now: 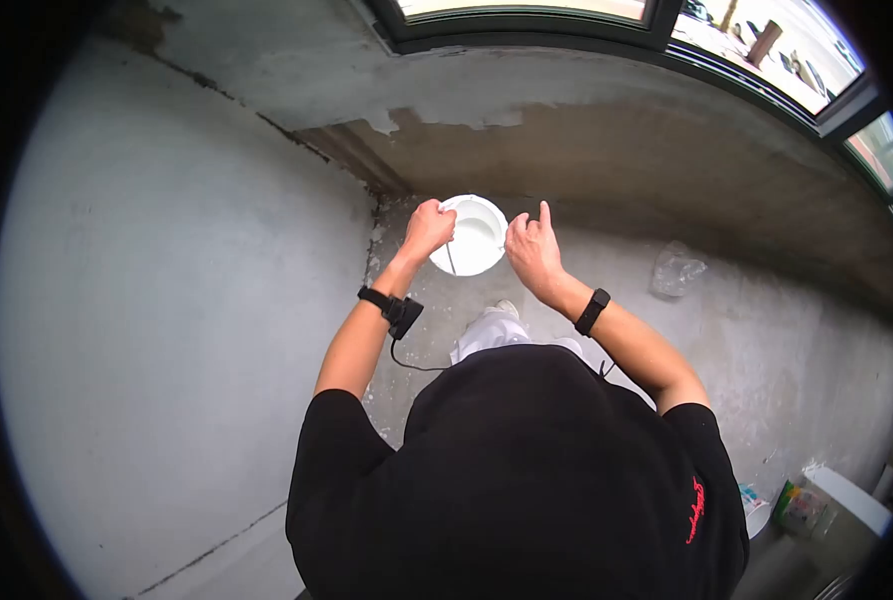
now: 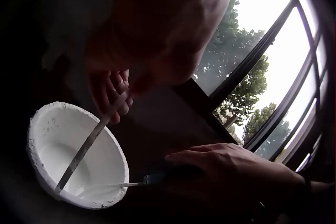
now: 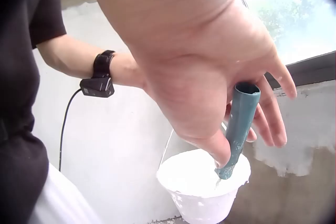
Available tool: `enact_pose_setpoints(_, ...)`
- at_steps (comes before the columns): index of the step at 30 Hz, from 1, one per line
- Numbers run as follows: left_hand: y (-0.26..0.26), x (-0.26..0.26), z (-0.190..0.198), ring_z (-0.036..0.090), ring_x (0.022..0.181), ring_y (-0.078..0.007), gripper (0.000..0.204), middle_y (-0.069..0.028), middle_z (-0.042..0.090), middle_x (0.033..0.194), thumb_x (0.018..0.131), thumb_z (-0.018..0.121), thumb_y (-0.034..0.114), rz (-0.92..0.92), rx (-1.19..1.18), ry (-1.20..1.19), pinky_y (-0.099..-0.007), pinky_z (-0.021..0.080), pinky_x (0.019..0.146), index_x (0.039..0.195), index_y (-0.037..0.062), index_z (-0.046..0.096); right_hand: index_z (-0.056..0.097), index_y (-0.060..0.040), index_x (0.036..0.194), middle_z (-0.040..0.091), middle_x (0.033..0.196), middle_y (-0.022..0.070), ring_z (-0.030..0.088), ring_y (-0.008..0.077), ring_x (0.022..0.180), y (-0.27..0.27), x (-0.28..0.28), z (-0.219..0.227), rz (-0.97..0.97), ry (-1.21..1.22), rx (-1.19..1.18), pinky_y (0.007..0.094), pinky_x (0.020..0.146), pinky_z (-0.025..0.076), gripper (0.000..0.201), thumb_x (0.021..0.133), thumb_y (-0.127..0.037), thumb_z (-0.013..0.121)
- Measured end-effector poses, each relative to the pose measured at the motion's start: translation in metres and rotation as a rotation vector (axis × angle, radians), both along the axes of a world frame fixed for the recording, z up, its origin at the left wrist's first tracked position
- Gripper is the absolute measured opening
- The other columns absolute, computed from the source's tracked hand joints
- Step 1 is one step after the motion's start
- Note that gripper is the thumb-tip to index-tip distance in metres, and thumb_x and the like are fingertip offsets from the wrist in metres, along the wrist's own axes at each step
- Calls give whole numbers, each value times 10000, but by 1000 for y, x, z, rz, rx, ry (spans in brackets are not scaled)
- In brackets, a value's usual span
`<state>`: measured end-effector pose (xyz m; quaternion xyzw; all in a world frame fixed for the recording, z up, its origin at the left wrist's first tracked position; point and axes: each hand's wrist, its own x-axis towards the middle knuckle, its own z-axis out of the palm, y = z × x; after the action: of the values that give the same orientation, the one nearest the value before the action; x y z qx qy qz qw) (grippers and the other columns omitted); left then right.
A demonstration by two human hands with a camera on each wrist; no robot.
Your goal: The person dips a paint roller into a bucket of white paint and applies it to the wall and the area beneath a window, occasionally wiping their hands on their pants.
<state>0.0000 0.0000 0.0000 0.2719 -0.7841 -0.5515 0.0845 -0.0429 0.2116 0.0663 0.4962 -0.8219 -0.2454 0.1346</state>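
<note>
A white bucket [image 1: 478, 258] [image 2: 52, 113] [image 3: 203, 205] hangs below my left hand [image 1: 429, 228] [image 2: 149, 35], whose fingers curl around its thin handle [image 1: 451, 257] [image 2: 86, 145]. White material coats the bucket's inside and rim. My right hand [image 1: 534, 252] [image 2: 231, 174] [image 3: 194, 71] is at the bucket's right side, pinching a teal tubular tool handle [image 3: 241, 121] between thumb and fingers. One finger of it points away in the head view. From that handle a thin metal shaft [image 2: 135, 184] reaches over the bucket's rim in the left wrist view; its far end is unclear.
A wall corner lies beyond the bucket, with dark-framed windows [image 1: 526, 30] above. A clear plastic bag [image 1: 676, 270] rests on the grey floor at right. Farther back right are a green package [image 1: 798, 507] and a white panel [image 1: 846, 497]. One shoe [image 1: 506, 308] shows below the bucket.
</note>
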Motion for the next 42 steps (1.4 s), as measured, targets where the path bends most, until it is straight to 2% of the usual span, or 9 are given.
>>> enact_pose_setpoints(2,7,-2,1,700,626,-282,260,-197,656,660,784,528,181,5,-22,-37,-378,543,671,782,-67,604,694,-43,957,677,857,107,678,251,807,8,-9,-11,-30,-45,40,567,994,396,177,856,-119,569)
enact_pose_setpoints(3,60,-7,-9,700,626,-282,260,-197,656,660,784,528,181,21,56,-11,-378,543,671,782,-67,604,719,-70,921,702,841,86,695,245,803,49,-11,0,-64,-119,145,529,907,466,157,852,-117,586)
enact_pose_setpoints(8,-6,6,-8,690,602,-284,258,-201,661,682,801,519,187,109,-264,-10,-374,542,648,806,-56,604,755,-155,870,737,872,71,719,228,841,-32,-7,-19,-72,-343,159,389,692,547,151,820,-121,616)
enact_pose_setpoints(17,4,15,-28,627,524,-170,173,-91,593,660,865,565,130,136,475,210,-310,535,474,805,-32,545,729,-106,799,719,785,90,714,245,739,-40,-25,-37,-56,-408,94,346,639,550,134,748,-133,608)
enact_pose_setpoints(21,-8,14,-33,587,527,-155,179,-76,572,701,920,562,136,149,740,125,-297,537,488,846,-26,546,733,-113,769,719,796,103,715,252,760,-31,-27,-34,-90,-416,38,338,633,544,118,722,-120,625)
enact_pose_setpoints(29,-12,9,-25,577,529,-139,184,-76,582,709,924,546,123,144,582,18,-295,542,486,864,-50,566,684,-88,765,704,742,98,707,248,719,-36,-19,-22,-19,-486,-16,343,623,534,93,748,-120,599)
enact_pose_setpoints(37,-34,14,-16,627,569,-167,201,-104,602,718,928,536,116,309,470,-28,-313,578,533,871,-72,577,666,-81,759,693,705,100,702,251,687,-70,-39,6,163,-494,-13,341,594,528,96,766,-128,583)
enact_pose_setpoints(38,-35,16,-17,670,579,-227,255,-184,647,728,877,526,116,362,429,-13,-334,576,508,862,-127,601,661,-78,758,690,697,100,700,255,679,-70,-43,10,184,-504,-31,344,589,527,107,784,-143,581)
enact_pose_setpoints(42,-38,25,-24,657,571,-226,236,-162,628,704,883,524,111,518,423,21,-332,569,507,807,-103,587,649,-64,769,683,680,111,695,267,657,-65,-61,13,253,-584,-69,364,575,527,157,828,-193,582)
